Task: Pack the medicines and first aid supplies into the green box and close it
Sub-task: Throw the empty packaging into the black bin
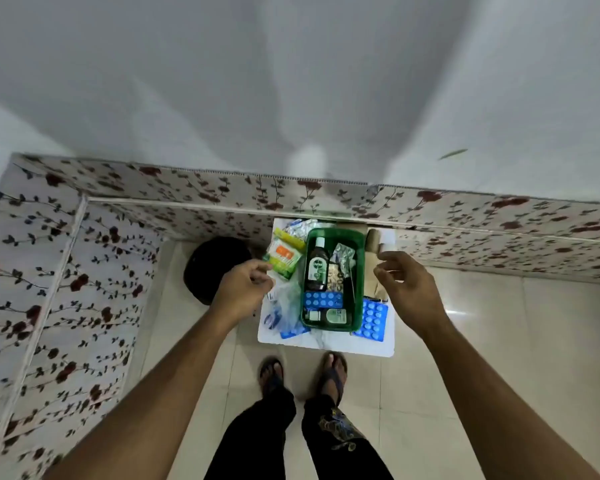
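Bare fingers first: left hand (242, 289) hung w/ fingers loosely curled, thumb near fingertips, nothing visibly gripped; it hovered just beside the orange & green packet (283, 256). Right hand (409, 287) was half open, fingers bent downward, holding nothing, over the brown cardboard piece (374, 268) at the box's right side.

Between both hands sat the green box (359, 271), open on top, resting on a white board (357, 344) on the floor, up against the floral-papered wall (464, 209). Inside the box: dark antiseptic bottle (316, 265) lying lengthwise, silver foil strip (341, 252) next to it, a blue blister pack (322, 299) across the middle, and a small white & green bottle (329, 316) at the near end.

Outside, still on the board: another blue blister pack (372, 322) touching the box's right near corner, clear plastic bag (286, 303) w/ blue items at left, foil strips (300, 228) at the far left corner. Lid couldn't be made out. A dark round object (205, 268) sat on the tiles left of the board; feet in sandals (305, 374) stood just short of it
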Demonstrator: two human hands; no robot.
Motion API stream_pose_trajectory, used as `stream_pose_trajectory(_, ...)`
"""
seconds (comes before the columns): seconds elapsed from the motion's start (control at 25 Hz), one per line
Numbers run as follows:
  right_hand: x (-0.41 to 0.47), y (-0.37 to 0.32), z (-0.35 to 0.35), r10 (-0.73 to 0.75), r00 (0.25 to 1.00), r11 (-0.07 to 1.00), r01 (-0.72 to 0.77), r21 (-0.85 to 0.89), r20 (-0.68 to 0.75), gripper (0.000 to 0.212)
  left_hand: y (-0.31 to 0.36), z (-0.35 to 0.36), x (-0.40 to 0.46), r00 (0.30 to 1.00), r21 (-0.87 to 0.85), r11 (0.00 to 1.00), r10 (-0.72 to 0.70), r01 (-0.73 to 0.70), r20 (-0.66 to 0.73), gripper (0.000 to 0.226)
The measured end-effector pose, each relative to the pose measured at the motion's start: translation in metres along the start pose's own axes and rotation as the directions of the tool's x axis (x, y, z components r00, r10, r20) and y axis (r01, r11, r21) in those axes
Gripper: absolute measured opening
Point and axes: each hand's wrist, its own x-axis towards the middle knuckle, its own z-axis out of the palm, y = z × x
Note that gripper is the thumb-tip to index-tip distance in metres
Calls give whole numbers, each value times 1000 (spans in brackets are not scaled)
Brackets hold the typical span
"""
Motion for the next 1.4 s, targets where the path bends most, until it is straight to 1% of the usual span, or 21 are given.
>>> stream_pose_trajectory(0.08, 20, 30, 9, 76, 996, 996, -75, 42, -41, 20, -24, 26, 22, 999, 146, 989, -2, -3, 32, 24)
stream_pose_trajectory(0.16, 33, 63, 20, 165, 985, 985, -161, 59, -58, 22, -50, 52, 38, 996, 289, 957, -16, -9, 84, 32)
stream_pose_trajectory(0.28, 46, 100, 36, 237, 966, 971, -232, 59, -104, 22, -78, 76, 61, 991, 346, 938, -58, 12, 122, 48)
stream_pose_trajectory(0.32, 49, 108, 40, 252, 960, 968, -247, 50, -122, 23, -82, 79, 65, 992, 365, 931, -46, -1, 121, 48)
stream_pose_trajectory(0.36, 52, 114, 45, 273, 951, 962, -269, 47, -145, 23, -85, 82, 65, 994, 380, 925, -19, -24, 109, 41)
stream_pose_trajectory(0.44, 58, 124, 51, 337, 915, 940, -342, 16, -221, 23, -85, 84, 66, 998, 375, 925, 49, -60, 40, 15)
stream_pose_trajectory(0.48, 60, 128, 53, 367, 896, 925, -379, -3, -249, 25, -84, 83, 67, 998, 325, 944, 55, -53, 4, 11)
stream_pose_trajectory(0.56, 70, 140, 58, 411, 875, 900, -434, -36, -256, 37, -74, 74, 69, 1000, 126, 992, -4, 8, -28, 28)
stream_pose_trajectory(0.64, 83, 149, 61, 465, 855, 875, -484, -30, -231, 49, -62, 68, 75, 996, -99, 994, -53, 46, -66, 30)
stream_pose_trajectory(0.68, 89, 152, 64, 485, 848, 865, -501, -27, -216, 51, -58, 65, 78, 994, -148, 988, -61, 46, -96, 29)
stream_pose_trajectory(0.8, 100, 159, 68, 530, 818, 842, -540, 21, -222, 45, -55, 60, 89, 991, -168, 986, -36, 14, -131, 32)
stream_pose_trajectory(0.92, 105, 168, 65, 557, 804, 830, -529, 174, -209, 35, -62, 59, 98, 988, -213, 976, -69, 38, -139, 19)
stream_pose_trajectory(1.0, 102, 169, 60, 554, 811, 826, -507, 246, -188, 25, -63, 59, 97, 979, -256, 965, -103, 56, -174, 17)
stream_pose_trajectory(1.08, 93, 156, 49, 513, 826, 851, -454, 263, -234, 17, -61, 56, 92, 972, -290, 956, -112, 47, -209, 17)
stream_pose_trajectory(1.2, 77, 108, 31, 360, 867, 928, -296, 224, -344, 10, -59, 39, 85, 971, -388, 922, -79, -14, -224, 24)
stream_pose_trajectory(1.24, 72, 86, 28, 306, 879, 946, -235, 225, -366, 7, -59, 31, 84, 972, -447, 894, -79, -29, -223, 27)
stream_pose_trajectory(1.28, 66, 63, 30, 263, 892, 953, -181, 242, -367, 6, -62, 21, 85, 969, -512, 859, -115, -14, -219, 33)
stream_pose_trajectory(1.32, 63, 41, 38, 231, 908, 954, -141, 265, -348, 6, -65, 10, 86, 963, -585, 811, -170, 16, -208, 38)
stream_pose_trajectory(1.36, 60, 22, 49, 208, 927, 951, -117, 287, -312, 7, -67, 1, 87, 959, -650, 757, -227, 64, -169, 39)
stream_pose_trajectory(1.4, 58, 7, 65, 188, 946, 948, -105, 299, -264, 7, -71, -7, 87, 956, -697, 708, -270, 114, -118, 32)
